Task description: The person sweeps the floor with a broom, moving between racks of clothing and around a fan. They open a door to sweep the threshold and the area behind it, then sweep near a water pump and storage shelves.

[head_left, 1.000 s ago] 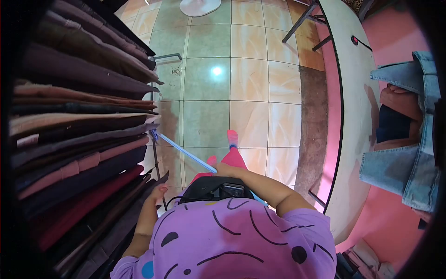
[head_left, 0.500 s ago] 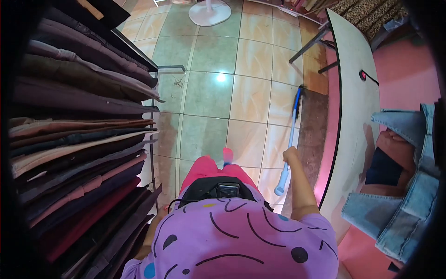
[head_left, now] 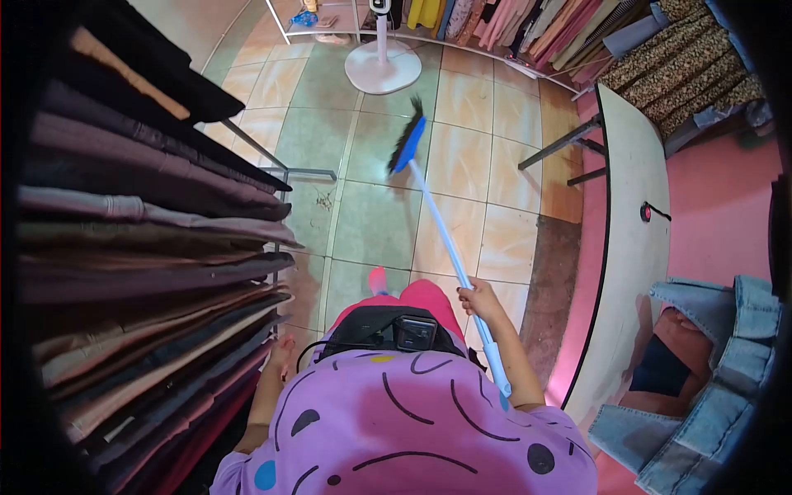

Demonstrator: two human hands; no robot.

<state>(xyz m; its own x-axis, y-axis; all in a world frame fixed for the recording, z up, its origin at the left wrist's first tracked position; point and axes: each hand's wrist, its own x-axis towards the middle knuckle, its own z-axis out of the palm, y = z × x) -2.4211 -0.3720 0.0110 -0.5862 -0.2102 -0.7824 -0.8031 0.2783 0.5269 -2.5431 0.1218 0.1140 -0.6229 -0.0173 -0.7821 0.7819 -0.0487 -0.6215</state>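
My right hand [head_left: 481, 299] is wrapped round the light-blue pole of a broom [head_left: 448, 239]. The broom's blue head [head_left: 410, 147] with dark bristles is over the green tiles, ahead of me and left of the hand, and the pole's thick lower end lies close to my right forearm. Down at my left side, my left hand [head_left: 281, 355] hangs beside the rack of folded trousers, its fingers apart and nothing visible in them.
Dark trousers [head_left: 157, 206] hang on a rack along the left. A white round stand base [head_left: 383, 68] is on the floor ahead. White board [head_left: 631, 223] and denim clothes [head_left: 726, 371] are at the right. More clothes [head_left: 528, 29] hang at the far end.
The broom head has swung from the right side leftward to the green tiles. My right hand has moved slightly left and down. More of my left hand shows, and the view has tilted up.
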